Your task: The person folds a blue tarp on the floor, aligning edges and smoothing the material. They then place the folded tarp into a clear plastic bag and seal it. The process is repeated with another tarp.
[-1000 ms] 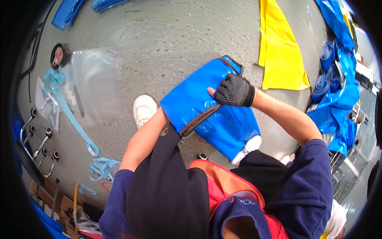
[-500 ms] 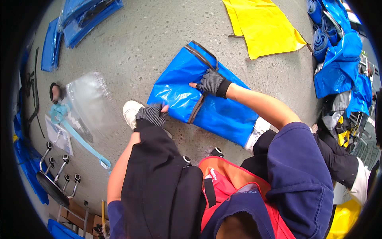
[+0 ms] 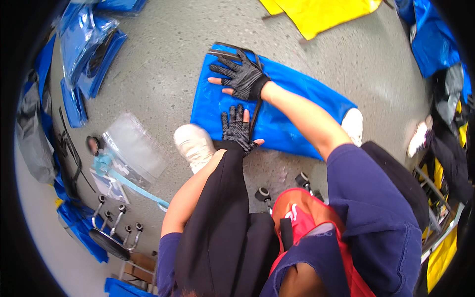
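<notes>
Each grip spread wide, left hand [image 3: 237,129] and right hand [image 3: 243,79] lie on the blue sheet [image 3: 283,129], on the floor [image 3: 163,74] between the shoes [image 3: 194,145]. Even palm pressure should smooth it best, though I can't see beneath the palms.

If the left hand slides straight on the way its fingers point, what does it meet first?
Most likely the right hand, near its thumb side, just ahead of the left hand over the blue sheet; exact depth is unclear.
</notes>
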`<state>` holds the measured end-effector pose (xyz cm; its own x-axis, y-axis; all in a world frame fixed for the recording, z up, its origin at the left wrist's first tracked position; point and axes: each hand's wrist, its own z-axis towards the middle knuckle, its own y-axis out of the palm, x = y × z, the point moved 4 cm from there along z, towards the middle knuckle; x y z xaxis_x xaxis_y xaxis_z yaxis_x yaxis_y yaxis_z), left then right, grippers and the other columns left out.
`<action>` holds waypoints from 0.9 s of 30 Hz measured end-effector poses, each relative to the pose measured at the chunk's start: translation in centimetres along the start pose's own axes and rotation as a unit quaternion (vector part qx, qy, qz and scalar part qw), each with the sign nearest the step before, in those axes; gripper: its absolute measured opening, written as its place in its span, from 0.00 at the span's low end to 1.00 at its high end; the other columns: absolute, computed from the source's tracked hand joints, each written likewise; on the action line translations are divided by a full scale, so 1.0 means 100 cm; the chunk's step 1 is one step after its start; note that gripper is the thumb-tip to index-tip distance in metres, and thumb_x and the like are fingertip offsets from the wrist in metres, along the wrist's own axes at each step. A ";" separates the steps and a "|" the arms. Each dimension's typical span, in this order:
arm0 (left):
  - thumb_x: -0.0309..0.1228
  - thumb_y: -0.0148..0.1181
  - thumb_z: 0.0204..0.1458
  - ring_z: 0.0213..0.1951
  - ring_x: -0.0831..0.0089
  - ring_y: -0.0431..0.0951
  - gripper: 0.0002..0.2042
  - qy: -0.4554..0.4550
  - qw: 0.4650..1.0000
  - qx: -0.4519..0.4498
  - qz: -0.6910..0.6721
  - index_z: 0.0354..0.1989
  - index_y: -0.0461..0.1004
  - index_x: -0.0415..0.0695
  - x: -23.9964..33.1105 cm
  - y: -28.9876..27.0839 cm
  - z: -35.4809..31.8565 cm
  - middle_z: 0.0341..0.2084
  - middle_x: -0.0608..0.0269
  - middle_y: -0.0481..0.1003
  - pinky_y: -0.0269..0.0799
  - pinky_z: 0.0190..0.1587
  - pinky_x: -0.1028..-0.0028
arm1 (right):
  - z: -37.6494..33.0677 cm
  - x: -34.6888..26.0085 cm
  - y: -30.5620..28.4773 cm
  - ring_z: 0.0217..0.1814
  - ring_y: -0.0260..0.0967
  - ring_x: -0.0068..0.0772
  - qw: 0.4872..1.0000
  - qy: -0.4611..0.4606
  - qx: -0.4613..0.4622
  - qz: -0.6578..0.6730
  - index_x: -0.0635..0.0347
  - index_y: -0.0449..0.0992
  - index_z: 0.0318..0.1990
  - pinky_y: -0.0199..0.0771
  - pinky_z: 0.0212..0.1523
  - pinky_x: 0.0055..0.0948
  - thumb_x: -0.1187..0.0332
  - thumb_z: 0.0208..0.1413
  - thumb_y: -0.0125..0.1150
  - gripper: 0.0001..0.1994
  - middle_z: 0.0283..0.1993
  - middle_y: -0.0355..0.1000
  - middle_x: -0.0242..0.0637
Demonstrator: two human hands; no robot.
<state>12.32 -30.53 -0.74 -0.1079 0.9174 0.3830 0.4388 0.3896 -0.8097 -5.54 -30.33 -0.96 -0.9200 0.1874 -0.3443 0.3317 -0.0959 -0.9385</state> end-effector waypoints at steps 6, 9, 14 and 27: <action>0.65 0.60 0.35 0.67 0.38 0.38 0.60 0.043 0.998 -0.032 -0.032 0.66 0.39 0.30 0.024 0.021 0.011 0.64 0.30 0.40 0.30 0.66 0.46 | -0.012 0.006 -0.024 0.74 0.41 0.37 0.998 0.014 0.062 0.010 0.28 0.61 0.62 0.32 0.69 0.56 0.50 0.55 0.50 0.25 0.70 0.51 0.28; 0.60 0.62 0.37 0.65 0.38 0.47 0.53 0.062 0.996 0.067 -0.003 0.62 0.51 0.28 0.033 0.013 0.013 0.61 0.30 0.49 0.40 0.65 0.48 | -0.094 0.028 -0.015 0.71 0.46 0.44 0.982 0.153 0.113 0.006 0.41 0.60 0.64 0.36 0.67 0.58 0.48 0.54 0.50 0.29 0.70 0.51 0.35; 0.55 0.59 0.43 0.63 0.40 0.53 0.39 0.193 0.970 0.147 0.000 0.61 0.60 0.44 0.059 -0.023 0.044 0.61 0.43 0.58 0.44 0.63 0.44 | -0.315 0.062 -0.041 0.70 0.46 0.50 0.867 0.485 0.002 -0.113 0.47 0.55 0.65 0.39 0.66 0.59 0.44 0.54 0.51 0.34 0.68 0.51 0.46; 0.64 0.50 0.44 0.68 0.42 0.42 0.47 0.246 0.969 0.013 -0.011 0.65 0.51 0.38 0.172 0.022 0.077 0.65 0.36 0.47 0.27 0.61 0.34 | -0.437 -0.036 -0.035 0.52 0.68 0.43 0.478 0.706 0.294 0.431 0.66 0.61 0.60 0.72 0.50 0.35 0.64 0.42 0.72 0.37 0.54 0.67 0.51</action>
<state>4.58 -13.33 0.69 0.3244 0.7614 0.5612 0.4173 0.4173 -0.8073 5.71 12.07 2.43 0.7026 0.2631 -0.6612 -0.0382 -0.9139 -0.4042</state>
